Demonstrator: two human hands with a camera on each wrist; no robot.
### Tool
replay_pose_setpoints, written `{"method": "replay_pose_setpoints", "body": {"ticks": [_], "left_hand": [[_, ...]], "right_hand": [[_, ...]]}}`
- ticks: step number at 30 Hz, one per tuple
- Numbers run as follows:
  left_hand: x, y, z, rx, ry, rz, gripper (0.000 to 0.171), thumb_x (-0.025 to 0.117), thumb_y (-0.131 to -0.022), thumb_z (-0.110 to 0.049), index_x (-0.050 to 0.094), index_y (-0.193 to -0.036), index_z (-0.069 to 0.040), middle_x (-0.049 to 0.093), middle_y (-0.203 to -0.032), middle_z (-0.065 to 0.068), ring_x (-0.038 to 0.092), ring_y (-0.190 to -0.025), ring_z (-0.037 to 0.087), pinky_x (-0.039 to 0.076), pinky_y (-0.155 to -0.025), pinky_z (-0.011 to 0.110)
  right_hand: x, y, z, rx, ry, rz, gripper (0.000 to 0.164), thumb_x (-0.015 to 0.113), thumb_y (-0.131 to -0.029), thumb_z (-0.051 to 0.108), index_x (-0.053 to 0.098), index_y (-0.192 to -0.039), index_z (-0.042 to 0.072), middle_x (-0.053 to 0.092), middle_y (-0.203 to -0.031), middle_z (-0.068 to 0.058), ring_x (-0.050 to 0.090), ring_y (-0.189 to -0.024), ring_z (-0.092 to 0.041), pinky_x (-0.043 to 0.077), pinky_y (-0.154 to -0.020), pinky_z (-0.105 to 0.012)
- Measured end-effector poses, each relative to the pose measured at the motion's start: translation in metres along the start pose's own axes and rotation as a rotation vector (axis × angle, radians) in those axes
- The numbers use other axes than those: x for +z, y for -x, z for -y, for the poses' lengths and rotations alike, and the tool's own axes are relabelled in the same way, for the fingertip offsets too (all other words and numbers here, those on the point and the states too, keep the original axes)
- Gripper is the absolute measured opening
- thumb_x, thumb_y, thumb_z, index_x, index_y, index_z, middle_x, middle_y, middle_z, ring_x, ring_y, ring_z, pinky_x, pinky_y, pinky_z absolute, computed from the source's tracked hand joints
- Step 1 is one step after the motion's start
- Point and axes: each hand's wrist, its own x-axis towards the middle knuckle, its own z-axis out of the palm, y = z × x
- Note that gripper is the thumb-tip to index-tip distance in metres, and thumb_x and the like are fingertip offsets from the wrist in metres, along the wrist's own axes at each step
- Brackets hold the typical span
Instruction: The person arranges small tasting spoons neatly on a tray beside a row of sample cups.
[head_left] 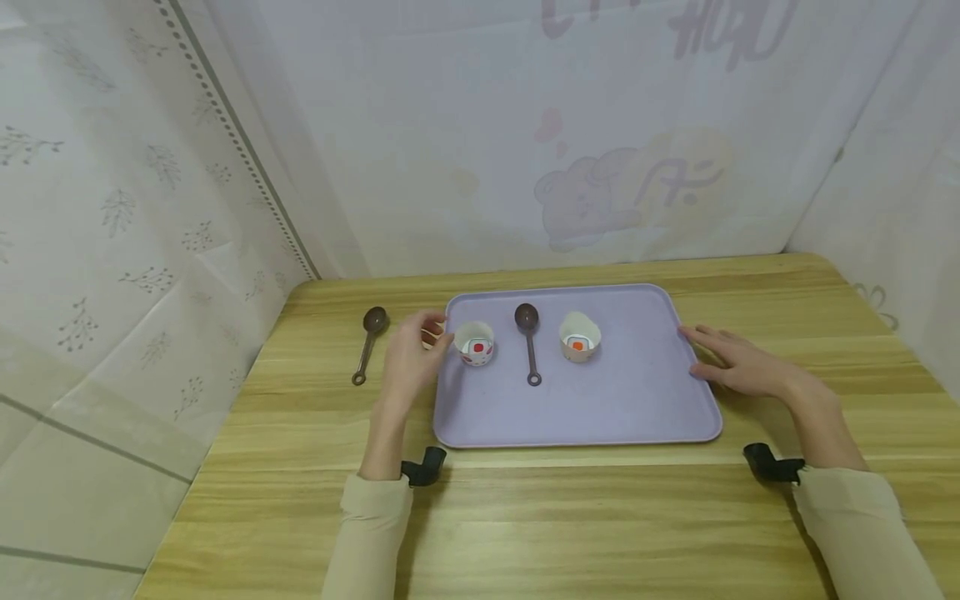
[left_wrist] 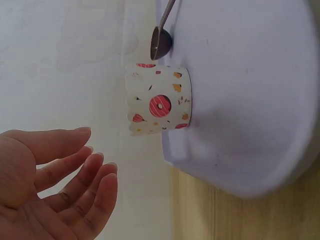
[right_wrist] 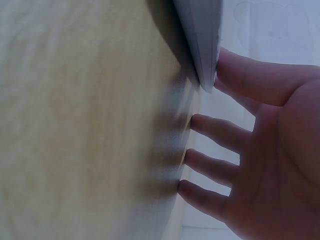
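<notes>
A lilac tray [head_left: 630,400] lies on the wooden table. On it stand a paper baking cup with red donut prints [left_wrist: 159,102] at the left and a second paper cup [head_left: 580,337] near the middle, each with a small printed picture or piece inside. Between the cups lies a brown measuring spoon [head_left: 528,342]. My left hand [head_left: 414,354] hovers beside the left cup by the tray's left edge, fingers loosely bent and holding nothing. At the tray's right edge, my right hand [head_left: 738,362] touches the rim with thumb and index finger, its fingers spread.
Another brown measuring spoon [head_left: 370,343] lies on the table [head_left: 525,517] left of the tray. Printed white cloths [head_left: 450,167] hang behind and at both sides of the table. A black wrist mount [head_left: 425,467] sits at each sleeve cuff.
</notes>
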Motion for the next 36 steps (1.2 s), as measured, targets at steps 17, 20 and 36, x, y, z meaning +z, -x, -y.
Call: {"method": "replay_pose_setpoints", "body": {"ticks": [17,20,36], "left_hand": [[-0.012,-0.001,0.016,-0.038,0.02,-0.037,0.029,0.072,-0.09,-0.004,0.066,-0.117,0.005,0.067,-0.102,0.021,0.066,-0.093,0.037,0.056,-0.081,0.047],[-0.014,-0.001,0.018,-0.047,0.009,-0.037,0.028,0.072,-0.09,-0.005,0.066,-0.116,0.004,0.067,-0.102,0.021,0.066,-0.093,0.037,0.055,-0.082,0.046],[-0.025,-0.003,0.036,-0.101,0.038,-0.042,0.033,0.067,-0.094,-0.002,0.06,-0.124,0.009,0.062,-0.112,0.027,0.062,-0.103,0.041,0.052,-0.09,0.049]], "right_hand": [[0.0,0.0,-0.001,-0.002,0.006,-0.003,0.072,0.06,-0.102,0.031,0.026,-0.156,-0.002,0.013,-0.154,-0.044,0.006,-0.136,-0.07,0.008,-0.105,-0.08],[0.0,0.0,0.0,-0.001,0.006,-0.003,0.071,0.06,-0.103,0.031,0.026,-0.156,-0.002,0.013,-0.154,-0.044,0.007,-0.136,-0.07,0.008,-0.105,-0.08],[0.0,0.001,0.002,0.001,0.005,-0.003,0.072,0.06,-0.102,0.031,0.025,-0.157,-0.001,0.013,-0.155,-0.043,0.006,-0.138,-0.068,0.008,-0.105,-0.08]]}}
